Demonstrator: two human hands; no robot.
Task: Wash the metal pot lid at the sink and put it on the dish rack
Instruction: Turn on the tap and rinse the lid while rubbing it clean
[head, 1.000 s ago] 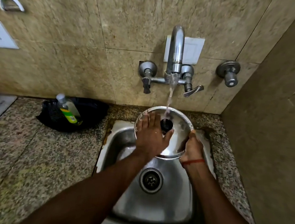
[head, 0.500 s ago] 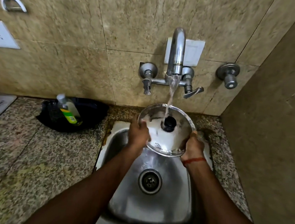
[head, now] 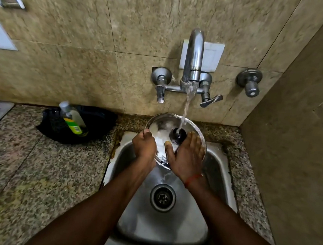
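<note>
— What was the metal pot lid [head: 161,128] like?
— Round, shiny steel, soapy, tilted with its black knob [head: 179,135] toward the camera, held over the steel sink's [head: 217,165] far edge under running water [head: 186,108].
— And the hands?
— Left hand [head: 145,147] clenched on the lid's left rim; right hand [head: 187,157] lay flat, fingers spread, on its face.

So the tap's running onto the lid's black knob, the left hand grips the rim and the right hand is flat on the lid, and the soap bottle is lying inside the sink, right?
Not quite. In the head view the soap bottle lies on the counter left of the sink, not inside it. The rest holds.
</note>
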